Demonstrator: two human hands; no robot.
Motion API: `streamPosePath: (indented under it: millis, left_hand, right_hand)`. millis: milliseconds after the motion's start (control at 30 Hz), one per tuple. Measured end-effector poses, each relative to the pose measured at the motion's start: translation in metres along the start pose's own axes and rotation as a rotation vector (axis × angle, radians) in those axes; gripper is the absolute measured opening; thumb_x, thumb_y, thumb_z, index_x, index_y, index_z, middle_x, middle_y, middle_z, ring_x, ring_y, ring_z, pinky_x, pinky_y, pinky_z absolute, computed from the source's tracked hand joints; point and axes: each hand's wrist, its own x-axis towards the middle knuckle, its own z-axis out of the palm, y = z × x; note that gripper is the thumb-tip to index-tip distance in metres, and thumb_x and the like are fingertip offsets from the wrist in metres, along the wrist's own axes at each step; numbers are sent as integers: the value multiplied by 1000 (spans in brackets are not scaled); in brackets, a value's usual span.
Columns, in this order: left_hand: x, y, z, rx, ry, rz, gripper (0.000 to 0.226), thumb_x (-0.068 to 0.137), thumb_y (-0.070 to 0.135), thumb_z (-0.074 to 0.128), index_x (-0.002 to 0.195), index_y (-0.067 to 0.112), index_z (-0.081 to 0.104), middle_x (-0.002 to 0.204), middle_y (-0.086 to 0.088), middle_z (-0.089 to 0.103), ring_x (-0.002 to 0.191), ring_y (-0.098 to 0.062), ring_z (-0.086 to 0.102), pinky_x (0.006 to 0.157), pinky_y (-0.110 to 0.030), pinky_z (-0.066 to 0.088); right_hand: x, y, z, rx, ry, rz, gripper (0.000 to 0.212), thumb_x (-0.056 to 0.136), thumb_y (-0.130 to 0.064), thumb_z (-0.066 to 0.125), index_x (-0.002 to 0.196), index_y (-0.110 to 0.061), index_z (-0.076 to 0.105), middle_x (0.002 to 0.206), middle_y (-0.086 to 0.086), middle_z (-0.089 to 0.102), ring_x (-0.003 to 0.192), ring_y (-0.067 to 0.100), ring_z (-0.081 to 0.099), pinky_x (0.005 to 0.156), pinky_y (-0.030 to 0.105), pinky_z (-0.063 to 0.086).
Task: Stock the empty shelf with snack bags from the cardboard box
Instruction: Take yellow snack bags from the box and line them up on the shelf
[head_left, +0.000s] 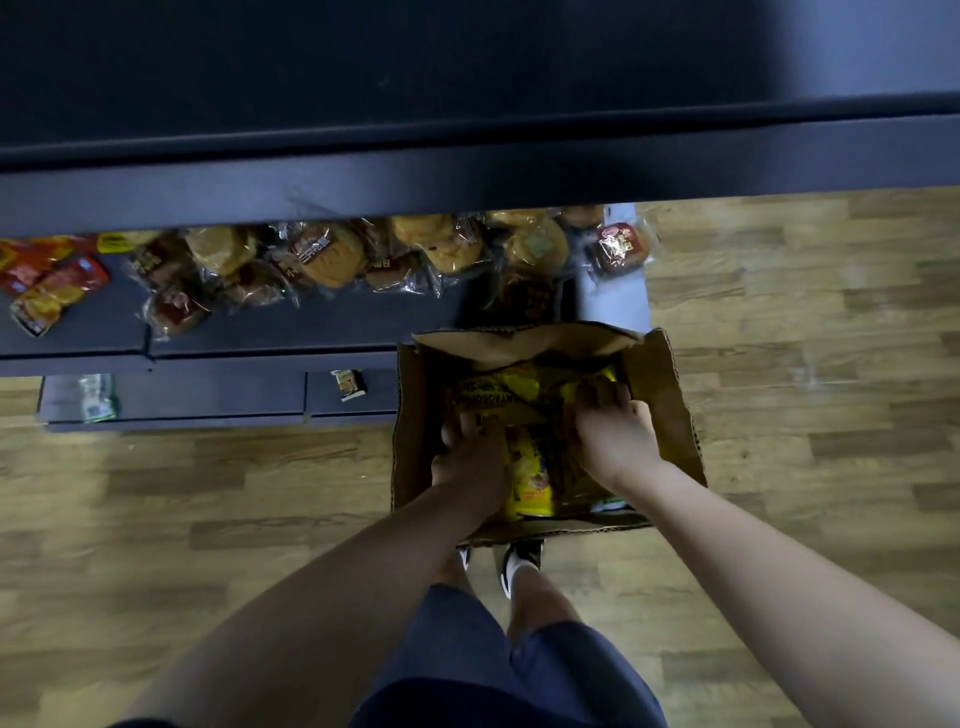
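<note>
Cardboard box (670, 395): brown corrugated board, matt, fluted edges showing at the flaps. Snack bags (530, 467) inside: yellow plastic film, glossy, creased. Shelf (311, 332): dark blue-grey, smooth, looks like painted metal, dull sheen. Wrapped buns (322, 254) on it: clear crinkled plastic, shiny. Floor (805, 322): wood-grain planks, low satin finish. Shorts (467, 665): matt blue cloth.

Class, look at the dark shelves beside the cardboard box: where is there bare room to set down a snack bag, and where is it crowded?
Bare: the top shelf, and the front strip of the middle shelf below the buns. Crowded: that shelf's back, with buns and red packets, and the box, filled by yellow bags and both hands.
</note>
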Motion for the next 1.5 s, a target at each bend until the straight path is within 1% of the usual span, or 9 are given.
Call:
streamPosePath:
  millis: [167, 333, 633, 733, 833, 967, 1233, 1333, 1500]
  left_hand:
    - [2, 4, 7, 63, 42, 6, 59, 94, 27, 45, 144, 16, 17, 148, -10, 11, 136, -36, 12, 100, -47, 36]
    - [4, 12, 12, 194, 64, 38, 54, 96, 24, 38, 143, 8, 18, 148, -18, 15, 135, -38, 17, 101, -47, 33]
    - [14, 11, 11, 185, 4, 47, 87, 87, 55, 53, 146, 7, 12, 152, -20, 6, 140, -41, 6, 101, -47, 36]
    - [14, 12, 11, 144, 11, 29, 85, 87, 50, 56, 146, 7, 12, 152, -20, 5, 140, -39, 5, 101, -48, 36]
    - [14, 13, 10, 119, 21, 6, 72, 88, 33, 56, 143, 8, 17, 150, -19, 8, 138, -37, 9, 100, -47, 37]
    - [12, 13, 5, 95, 18, 10, 67, 87, 29, 56, 142, 9, 21, 147, -18, 13, 136, -35, 12, 101, -46, 36]
    - [6, 9, -5, 108, 94, 58, 62, 89, 26, 55, 142, 18, 25, 146, -15, 21, 134, -35, 17, 103, -45, 33]
    - [0, 12, -4, 138, 157, 72, 64, 87, 24, 57, 142, 14, 25, 144, -16, 23, 134, -35, 18, 105, -47, 30]
    - [0, 10, 2, 131, 186, 105, 66, 87, 20, 58, 142, 14, 23, 147, -15, 19, 136, -35, 14, 107, -49, 25]
  right_hand:
    - [4, -10, 6, -15, -58, 120, 59, 69, -31, 75, 118, -4, 58, 117, 22, 55, 98, 45, 55, 69, 41, 52]
    - [11, -14, 17, 95, -137, 152, 62, 92, -30, 46, 144, -9, 18, 149, 19, 20, 126, 45, 31, 92, 45, 40]
    - [17, -17, 18, 133, -203, 181, 68, 94, -42, 42, 149, -18, 8, 156, 14, 5, 136, 44, 17, 98, 49, 34]
    - [14, -18, 18, 118, -187, 169, 70, 94, -50, 40, 149, -21, 8, 157, 12, 1, 138, 43, 12, 99, 51, 33]
    - [14, -20, 18, 118, -199, 191, 63, 97, -37, 38, 149, -22, 6, 157, 13, 1, 138, 45, 11, 100, 52, 33]
    - [13, -22, 11, 150, -197, 231, 59, 94, -23, 42, 146, -23, 13, 153, 14, 10, 129, 44, 24, 91, 48, 38]
    - [12, -25, -16, 280, -370, 252, 61, 88, -34, 52, 143, -24, 28, 147, 15, 31, 134, 43, 29, 96, 43, 43]
    - [10, -31, -26, 329, -359, 235, 48, 87, -30, 52, 131, -16, 41, 127, 13, 52, 118, 38, 49, 85, 38, 45]
    - [4, -34, -32, 431, -332, 238, 53, 84, -21, 51, 135, -11, 37, 123, 14, 52, 107, 35, 55, 75, 34, 45]
